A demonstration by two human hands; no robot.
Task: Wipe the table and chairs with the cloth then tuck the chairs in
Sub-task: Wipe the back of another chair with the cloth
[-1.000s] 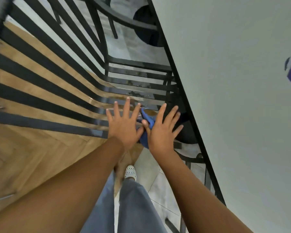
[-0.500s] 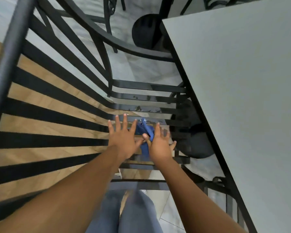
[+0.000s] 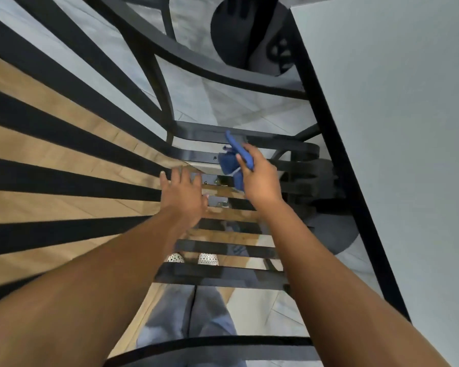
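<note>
The right hand (image 3: 260,178) holds the blue cloth (image 3: 232,161) with curled fingers, above the black slats of the chair (image 3: 223,278). The cloth hangs bunched at the front of this hand. The left hand (image 3: 184,197) is beside it, fingers straight and spread, holding nothing. The white table (image 3: 398,154) stands at the right, its dark edge near the chair.
</note>
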